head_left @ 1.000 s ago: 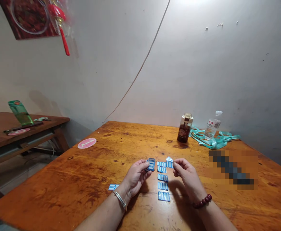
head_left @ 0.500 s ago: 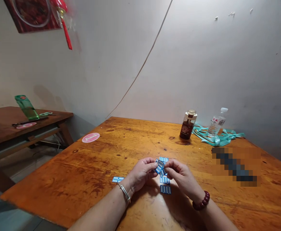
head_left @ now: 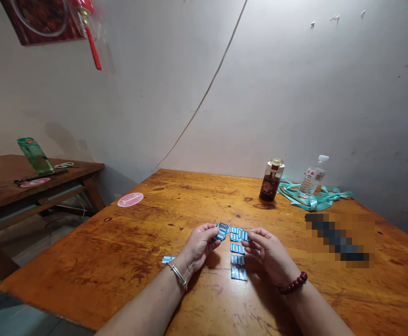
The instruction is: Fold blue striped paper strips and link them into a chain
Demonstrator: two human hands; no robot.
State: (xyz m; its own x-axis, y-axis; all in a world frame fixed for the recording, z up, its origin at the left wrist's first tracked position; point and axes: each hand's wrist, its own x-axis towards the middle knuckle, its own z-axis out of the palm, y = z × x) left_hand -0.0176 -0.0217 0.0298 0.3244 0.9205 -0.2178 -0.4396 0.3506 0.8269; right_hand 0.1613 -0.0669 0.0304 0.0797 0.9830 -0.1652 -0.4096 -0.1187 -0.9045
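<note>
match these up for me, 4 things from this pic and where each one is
Things:
1 silver bangle
2 red bead bracelet
3 stack of blue cards
4 pink round sticker

Places:
a right wrist
b wooden table top
c left wrist
d left hand

Pairs: 1c, 2a, 3d, 4b

Cards (head_left: 238, 260) lie in a column on the table (head_left: 120, 247), a bottle (head_left: 270, 186) behind them.
</note>
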